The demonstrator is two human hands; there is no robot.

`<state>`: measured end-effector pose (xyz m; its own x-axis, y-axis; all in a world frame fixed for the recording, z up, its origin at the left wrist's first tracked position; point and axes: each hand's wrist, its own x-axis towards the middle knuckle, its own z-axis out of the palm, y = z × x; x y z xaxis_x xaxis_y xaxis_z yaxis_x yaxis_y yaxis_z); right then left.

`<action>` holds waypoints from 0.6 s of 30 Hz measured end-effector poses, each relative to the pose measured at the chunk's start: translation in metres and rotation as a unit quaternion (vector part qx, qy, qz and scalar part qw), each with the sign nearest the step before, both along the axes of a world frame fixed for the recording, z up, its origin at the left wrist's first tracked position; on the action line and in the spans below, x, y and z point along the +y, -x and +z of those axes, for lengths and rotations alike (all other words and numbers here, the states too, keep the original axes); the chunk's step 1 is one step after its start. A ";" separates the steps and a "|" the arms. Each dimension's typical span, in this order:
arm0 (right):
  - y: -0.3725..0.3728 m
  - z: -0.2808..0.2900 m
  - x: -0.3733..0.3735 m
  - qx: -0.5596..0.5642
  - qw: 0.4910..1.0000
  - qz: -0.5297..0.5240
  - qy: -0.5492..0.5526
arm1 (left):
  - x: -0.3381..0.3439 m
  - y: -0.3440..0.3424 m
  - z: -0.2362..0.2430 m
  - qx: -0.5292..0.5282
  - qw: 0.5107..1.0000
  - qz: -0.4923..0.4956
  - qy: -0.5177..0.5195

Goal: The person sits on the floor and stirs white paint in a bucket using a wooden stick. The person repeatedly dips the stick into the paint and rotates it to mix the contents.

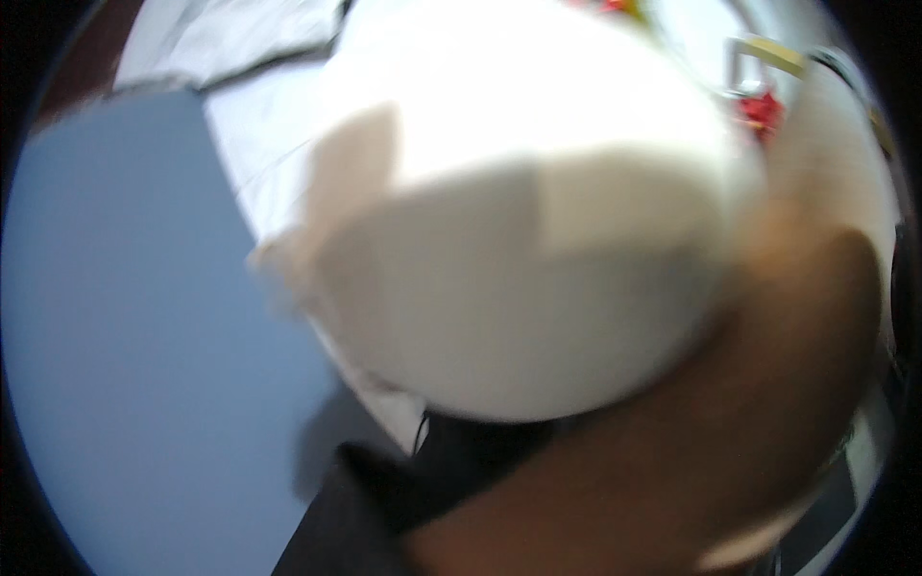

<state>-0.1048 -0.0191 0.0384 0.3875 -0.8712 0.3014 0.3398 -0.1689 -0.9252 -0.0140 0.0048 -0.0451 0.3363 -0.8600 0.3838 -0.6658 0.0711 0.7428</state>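
A large white rounded thing (pixel 499 307), smeared by motion and very close, fills the middle of the view; its kind cannot be made out. My bare right arm (pixel 691 442) runs from a dark sleeve (pixel 336 523) along its lower edge, bends at the right, and goes on upward. No fingers of my right hand show clearly, so its grip cannot be told. A small pale blurred patch (pixel 280 269) sticks out at the white thing's left edge; whether it is a fingertip or part of the thing is unclear. My left hand is not seen.
A smooth blue surface (pixel 134 317) takes up the left side. White sheets (pixel 264 120) lie along its edge, with a crumpled grey-white bundle (pixel 235 38) at the far left. Far right, a small red thing (pixel 762 113) lies by a yellow-and-white piece (pixel 773 55).
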 end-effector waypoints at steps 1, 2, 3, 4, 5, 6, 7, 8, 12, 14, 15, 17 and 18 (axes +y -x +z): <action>-0.001 0.005 0.001 -0.011 1.000 0.001 0.001 | -0.003 0.003 0.009 -0.004 1.000 0.001 0.000; 0.000 0.011 0.013 -0.022 1.000 0.006 0.000 | 0.003 0.006 0.018 -0.010 1.000 0.005 -0.002; -0.001 0.013 0.023 -0.032 0.999 0.017 -0.008 | 0.011 0.006 0.023 -0.015 1.000 0.016 -0.008; 0.009 0.015 0.023 -0.032 0.999 0.005 -0.009 | 0.004 0.019 0.024 -0.003 1.000 0.003 -0.014; 0.015 0.009 0.026 -0.036 0.999 0.003 -0.020 | 0.007 0.025 0.022 0.011 0.999 0.005 -0.034; 0.016 0.009 0.031 -0.039 0.999 0.010 -0.034 | -0.008 0.010 0.025 0.029 0.996 0.017 -0.081; -0.024 0.019 -0.026 -0.066 0.997 0.028 -0.028 | -0.013 -0.003 0.046 0.037 0.994 0.035 -0.097; -0.028 0.007 -0.015 -0.068 0.996 0.007 -0.061 | -0.003 -0.004 0.034 0.050 0.993 0.043 -0.095; -0.022 0.008 0.001 -0.083 0.984 -0.015 -0.155 | 0.014 0.007 0.032 0.056 0.990 0.066 -0.112; -0.018 0.007 -0.003 -0.085 0.983 -0.001 -0.161 | 0.017 0.012 0.036 0.063 0.991 0.053 -0.109; -0.013 0.004 -0.003 -0.084 0.982 0.003 -0.167 | 0.020 0.016 0.035 0.069 0.991 0.044 -0.110; -0.021 -0.001 -0.003 -0.107 0.981 0.017 -0.161 | 0.021 0.012 0.013 0.023 0.994 0.105 -0.023; -0.022 0.003 0.001 -0.108 0.979 0.006 -0.172 | 0.024 0.007 0.011 0.001 0.997 0.061 -0.043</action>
